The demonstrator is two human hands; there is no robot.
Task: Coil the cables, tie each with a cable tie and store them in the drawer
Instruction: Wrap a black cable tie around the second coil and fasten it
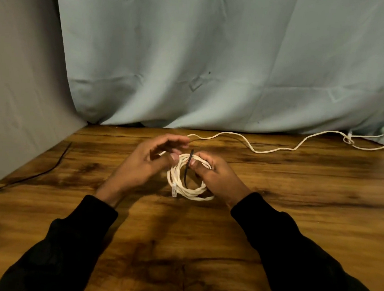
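From my head camera, the coiled white cable [189, 182] sits at centre frame on the wooden table [297, 201], between my hands. My right hand [216, 175] grips the coil and pinches the black cable tie [187, 170] against it. My left hand [147, 162] hovers just beside it, fingers loosely spread, thumb near the coil (whether it touches, I cannot tell). The tie stands nearly upright across the coil.

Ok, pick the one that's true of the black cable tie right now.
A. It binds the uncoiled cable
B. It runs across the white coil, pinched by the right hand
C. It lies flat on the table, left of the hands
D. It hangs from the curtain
B: the black cable tie crosses the strands of the white coil, and the right hand pinches it there.
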